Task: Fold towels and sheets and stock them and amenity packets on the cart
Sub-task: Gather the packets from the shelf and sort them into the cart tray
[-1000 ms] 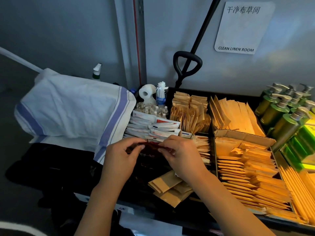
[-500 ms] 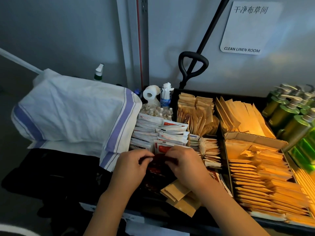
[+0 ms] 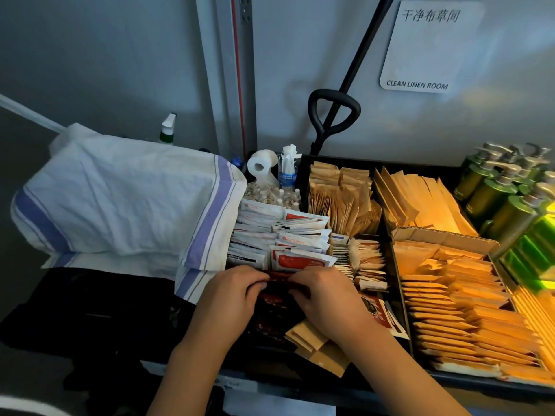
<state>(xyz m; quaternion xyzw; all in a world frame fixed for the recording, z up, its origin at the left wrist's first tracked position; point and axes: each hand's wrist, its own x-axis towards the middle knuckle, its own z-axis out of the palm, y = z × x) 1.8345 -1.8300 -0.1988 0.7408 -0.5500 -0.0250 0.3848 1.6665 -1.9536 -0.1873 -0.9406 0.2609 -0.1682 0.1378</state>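
Both hands had dropped lower: left hand (image 3: 228,298) and right hand (image 3: 322,295) pinched the dark red packets (image 3: 277,283), pressing them into the cart tray's (image 3: 402,322) front compartment. Looked nearly stocked.

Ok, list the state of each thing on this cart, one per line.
Left hand: fingers curled, pinching the dark red packets.
Right hand: fingers curled, pinching the same packets.
Dark red packets: bunched upright between both hands.
White and red sachets: standing in packed rows.
Striped cloth: folded, draped over the cart's left end.
Toilet roll: partly used, lying on its side.
Green pump bottles: upright, pumps on.
Brown paper packets: stacked in overlapping rows.
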